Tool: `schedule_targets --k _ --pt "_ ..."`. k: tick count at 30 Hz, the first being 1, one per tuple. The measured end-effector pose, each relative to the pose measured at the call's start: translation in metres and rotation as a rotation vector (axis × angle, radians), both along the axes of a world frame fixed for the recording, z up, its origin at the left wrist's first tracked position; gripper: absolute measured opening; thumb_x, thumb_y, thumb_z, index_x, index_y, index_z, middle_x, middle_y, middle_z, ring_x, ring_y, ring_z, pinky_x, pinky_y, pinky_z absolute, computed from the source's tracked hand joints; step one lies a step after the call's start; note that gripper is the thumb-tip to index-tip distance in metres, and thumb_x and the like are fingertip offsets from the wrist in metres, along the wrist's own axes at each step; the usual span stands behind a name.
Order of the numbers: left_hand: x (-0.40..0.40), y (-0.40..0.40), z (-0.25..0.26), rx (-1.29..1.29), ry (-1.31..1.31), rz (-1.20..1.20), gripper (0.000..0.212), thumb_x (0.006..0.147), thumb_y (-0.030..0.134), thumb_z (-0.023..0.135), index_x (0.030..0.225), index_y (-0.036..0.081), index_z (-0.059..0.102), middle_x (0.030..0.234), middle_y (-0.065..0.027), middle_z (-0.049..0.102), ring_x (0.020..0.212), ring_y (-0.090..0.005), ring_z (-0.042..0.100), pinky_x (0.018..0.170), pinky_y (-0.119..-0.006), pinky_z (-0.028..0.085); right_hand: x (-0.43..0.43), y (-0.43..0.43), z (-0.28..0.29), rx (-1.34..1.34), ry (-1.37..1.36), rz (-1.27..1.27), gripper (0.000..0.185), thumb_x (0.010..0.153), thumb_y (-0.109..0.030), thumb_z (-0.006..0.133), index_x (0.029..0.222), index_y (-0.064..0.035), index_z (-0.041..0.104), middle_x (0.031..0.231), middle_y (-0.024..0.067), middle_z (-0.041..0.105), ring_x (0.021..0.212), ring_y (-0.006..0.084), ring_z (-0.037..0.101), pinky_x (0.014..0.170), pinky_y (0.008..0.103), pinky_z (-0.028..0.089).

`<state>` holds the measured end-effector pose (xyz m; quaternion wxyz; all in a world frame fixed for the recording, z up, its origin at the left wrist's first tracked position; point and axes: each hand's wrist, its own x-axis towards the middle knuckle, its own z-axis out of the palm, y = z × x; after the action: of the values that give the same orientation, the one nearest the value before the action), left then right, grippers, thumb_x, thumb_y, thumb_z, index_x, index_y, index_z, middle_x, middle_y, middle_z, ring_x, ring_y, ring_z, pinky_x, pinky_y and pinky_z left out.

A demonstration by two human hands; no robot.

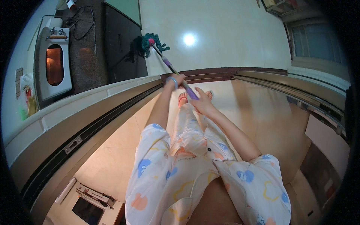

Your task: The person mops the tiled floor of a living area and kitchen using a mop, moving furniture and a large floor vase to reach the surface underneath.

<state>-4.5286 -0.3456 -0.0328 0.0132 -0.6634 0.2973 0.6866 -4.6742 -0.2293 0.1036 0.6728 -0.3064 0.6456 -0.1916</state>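
Note:
A string mop's dark green head (152,45) rests on the pale tiled floor (219,33) beyond the doorway, beside a dark cabinet front. Its pole (169,65) slants back towards me, with a pink joint at the head and purple sections. Higher on the pole, my left hand (177,80) is wrapped around it; a light blue band circles that wrist. My right hand (203,101) grips the purple end (191,93) closer to my body. My sandalled feet (182,99) stand just on this side of the dark brown threshold (205,74).
A door frame with a black channel and lock plate (73,144) runs along my left. Past it stand a dark counter (84,50) and a white toaster oven (54,64). Sliding door rails (287,87) lie to the right. A window (317,42) is at far right.

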Motion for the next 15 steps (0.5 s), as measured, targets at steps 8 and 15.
schedule_targets --k 8,15 --pt "0.011 0.037 -0.008 -0.057 -0.123 0.048 0.023 0.075 0.020 0.053 0.076 -0.004 0.053 0.064 -0.0112 0.054 0.053 -0.0216 0.055 0.047 -0.035 0.049 0.022 0.045 -0.019 -0.185 0.103 0.195 0.052 0.072 -0.009 0.048 0.122 -0.0094 0.033 0.071 0.0131 0.054 0.056 0.0266 0.053 0.055 0.0350 0.044" --pt "-0.085 0.175 -0.019 0.130 0.189 0.073 0.030 0.079 0.019 0.053 0.087 -0.010 0.049 0.078 -0.0178 0.057 0.067 -0.0264 0.060 0.057 -0.036 0.053 -0.115 0.149 0.023 -0.293 0.125 0.389 0.065 0.071 -0.012 0.050 0.131 -0.0135 0.027 0.082 0.0087 0.054 0.046 0.0115 0.046 0.040 0.0248 0.039"
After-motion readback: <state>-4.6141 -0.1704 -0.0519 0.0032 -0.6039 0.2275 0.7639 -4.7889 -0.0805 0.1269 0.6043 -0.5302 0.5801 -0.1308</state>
